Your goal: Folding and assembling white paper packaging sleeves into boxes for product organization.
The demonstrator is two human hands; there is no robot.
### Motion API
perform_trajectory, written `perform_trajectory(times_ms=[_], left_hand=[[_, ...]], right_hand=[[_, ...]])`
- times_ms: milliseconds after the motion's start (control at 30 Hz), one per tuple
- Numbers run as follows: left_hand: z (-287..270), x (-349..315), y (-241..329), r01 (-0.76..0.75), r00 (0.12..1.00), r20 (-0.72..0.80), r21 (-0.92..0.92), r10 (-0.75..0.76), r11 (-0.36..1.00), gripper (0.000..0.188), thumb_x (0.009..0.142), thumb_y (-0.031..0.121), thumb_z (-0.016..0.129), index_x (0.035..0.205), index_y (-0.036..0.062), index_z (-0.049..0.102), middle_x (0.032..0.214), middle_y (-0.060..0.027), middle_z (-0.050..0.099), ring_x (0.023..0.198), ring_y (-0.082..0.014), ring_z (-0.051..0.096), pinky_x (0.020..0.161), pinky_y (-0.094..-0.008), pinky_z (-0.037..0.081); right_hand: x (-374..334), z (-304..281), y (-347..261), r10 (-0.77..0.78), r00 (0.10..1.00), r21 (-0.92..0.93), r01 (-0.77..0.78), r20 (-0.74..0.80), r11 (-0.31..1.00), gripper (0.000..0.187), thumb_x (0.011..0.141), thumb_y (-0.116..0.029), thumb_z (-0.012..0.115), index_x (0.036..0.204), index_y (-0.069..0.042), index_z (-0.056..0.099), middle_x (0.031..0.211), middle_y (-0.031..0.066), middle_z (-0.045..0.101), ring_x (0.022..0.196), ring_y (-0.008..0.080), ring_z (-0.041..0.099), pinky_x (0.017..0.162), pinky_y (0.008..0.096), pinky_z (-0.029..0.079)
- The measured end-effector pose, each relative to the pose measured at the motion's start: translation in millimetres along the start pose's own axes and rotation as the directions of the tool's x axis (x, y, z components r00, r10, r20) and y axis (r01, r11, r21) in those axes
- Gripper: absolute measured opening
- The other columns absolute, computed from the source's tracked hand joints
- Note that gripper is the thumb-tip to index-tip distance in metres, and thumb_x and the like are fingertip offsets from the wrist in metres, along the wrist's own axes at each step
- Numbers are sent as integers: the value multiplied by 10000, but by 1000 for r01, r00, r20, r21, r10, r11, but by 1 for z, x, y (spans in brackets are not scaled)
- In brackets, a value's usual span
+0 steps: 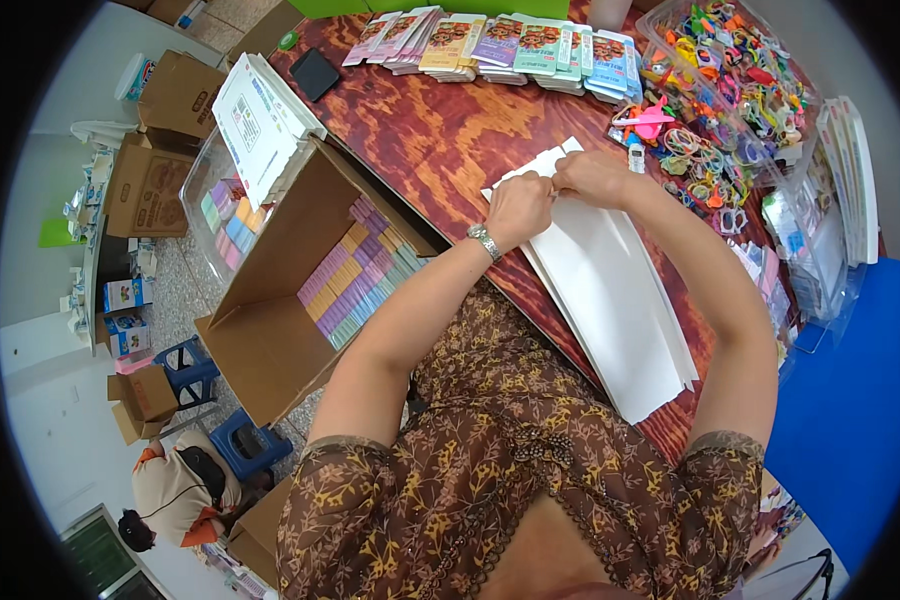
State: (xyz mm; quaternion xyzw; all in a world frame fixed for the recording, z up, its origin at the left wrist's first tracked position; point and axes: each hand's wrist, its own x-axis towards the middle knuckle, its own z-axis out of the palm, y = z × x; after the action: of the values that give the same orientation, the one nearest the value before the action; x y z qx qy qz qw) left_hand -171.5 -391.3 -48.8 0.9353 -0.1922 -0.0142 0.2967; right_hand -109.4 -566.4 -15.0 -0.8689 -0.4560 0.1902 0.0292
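A long white sheet of folded cardboard (610, 310), perhaps a flat display box, lies slanted across the red wood-patterned table (410, 130). Both hands meet at its far end, where small white flaps and tabs stick out. My left hand (520, 210), with a watch on its wrist, pinches the left side of that end. Close beside it, my right hand (592, 180) has its fingers bent down onto the same end. The fingertips nearly touch, and the fold between them is mostly hidden by the hands.
Stacks of coloured flat packets (500, 45) line the table's far edge. A clear bin (740, 80) of small colourful trinkets stands at the far right, with more spilled beside it. An open carton (260, 300) of small pastel boxes is at left; a phone (314, 74) lies behind it. Someone (185, 480) sits farther back.
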Motion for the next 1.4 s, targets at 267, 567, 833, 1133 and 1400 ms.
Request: perform_trajectory(times_ms=[267,567,833,1133,1400], left_hand=[[-5,5,-16,60,989,141,-106,-45,993,142,819,138,624,807,4,667,798,-188,639,751,-362,646,684,-458,514],[-1,-10,-1,-155,988,32,251,152,955,132,744,54,609,833,0,690,838,-181,642,763,-353,659,663,-427,552],[-14,-4,-12,-71,964,264,146,31,987,66,755,6,567,767,1,632,851,-201,647,742,-384,653,629,-435,543],[-5,-17,0,-212,977,43,293,209,932,100,709,-47,566,809,-39,555,786,-219,606,652,-367,650,522,-427,533],[-8,-17,1,-229,971,121,256,204,939,131,747,-41,550,878,-44,545,841,-229,596,666,-377,647,557,-430,547]], right_hand=[[-15,49,-2,-225,823,-178,152,-522,972,117,759,-126,606,862,-81,639,822,38,550,824,224,548,732,341,485],[-17,21,-5,42,973,-73,-60,-227,996,100,834,-122,565,906,-93,628,958,56,622,994,245,594,822,361,522],[-19,20,-6,43,977,-115,-68,-208,991,129,854,-90,553,955,-75,631,980,84,634,989,269,614,833,374,528],[-17,19,-19,95,989,-129,-109,-114,986,158,870,-94,526,998,-34,596,1001,150,615,995,306,636,810,401,548],[-22,46,-22,-6,956,-259,-74,-295,963,138,841,-124,535,917,-17,577,930,128,606,905,271,632,704,348,570]])
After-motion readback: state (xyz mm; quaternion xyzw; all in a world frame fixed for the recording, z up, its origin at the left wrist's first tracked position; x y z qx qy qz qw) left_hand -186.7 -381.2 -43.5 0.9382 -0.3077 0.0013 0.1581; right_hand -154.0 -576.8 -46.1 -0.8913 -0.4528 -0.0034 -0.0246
